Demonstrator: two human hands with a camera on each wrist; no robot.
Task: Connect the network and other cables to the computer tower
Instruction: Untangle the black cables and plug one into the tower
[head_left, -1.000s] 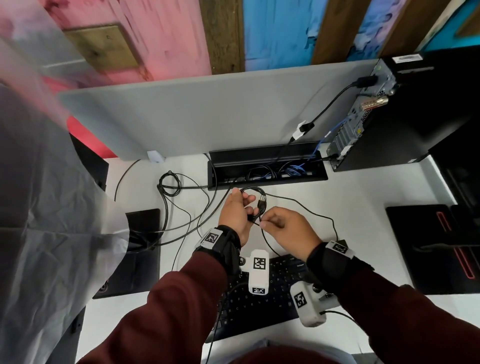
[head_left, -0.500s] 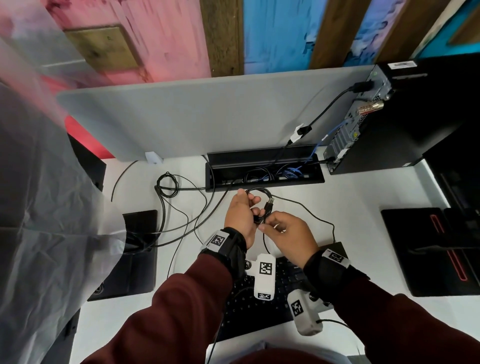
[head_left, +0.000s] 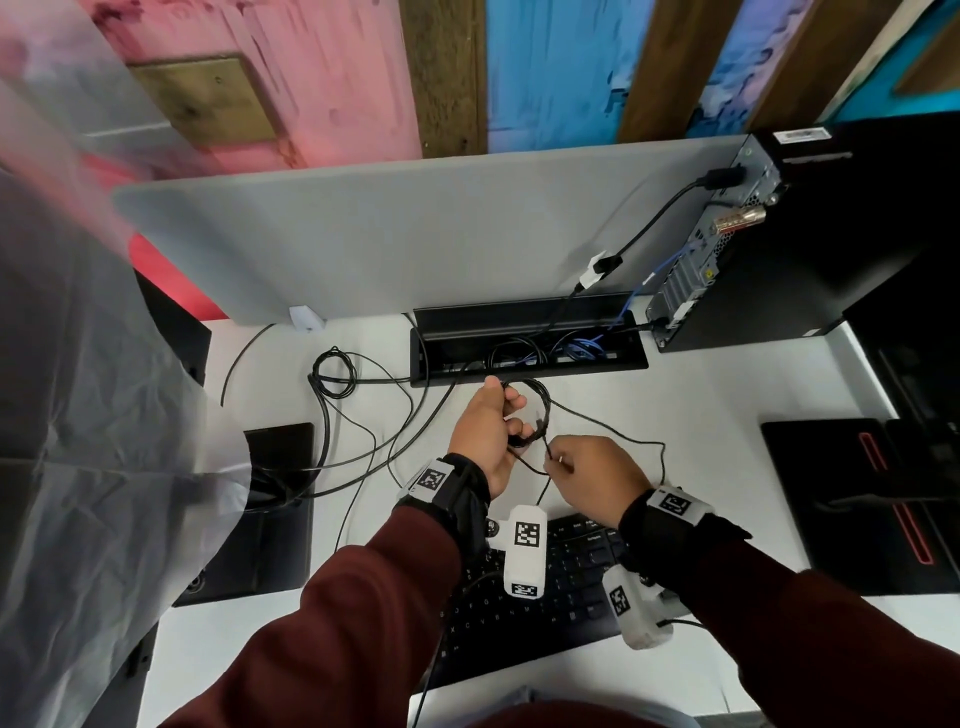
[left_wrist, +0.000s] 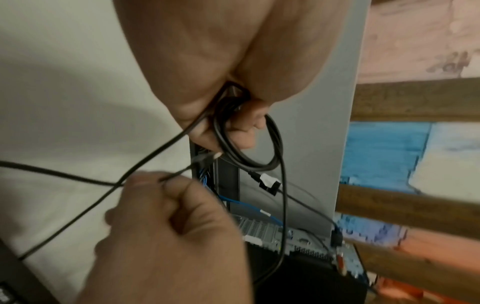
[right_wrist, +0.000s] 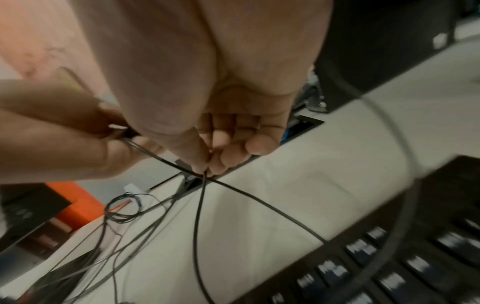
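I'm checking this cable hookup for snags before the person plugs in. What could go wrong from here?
1. The left hand grips the coiled thin black cable while the right hand pinches a strand that crosses another; pulling may tighten a tangle.
2. Its slack runs towards the black keyboard and might catch there.
3. Reaching the black computer tower could tug the blue network cable already plugged in.

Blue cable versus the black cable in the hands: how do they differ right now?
The blue cable runs from the open desk cable box up to the rear of the computer tower; the black cable is still coiled in a loop, its plug end free. Nobody touches the blue cable, while the left hand grips the black cable's coil and the right hand pinches a strand. Both are thin and flexible.
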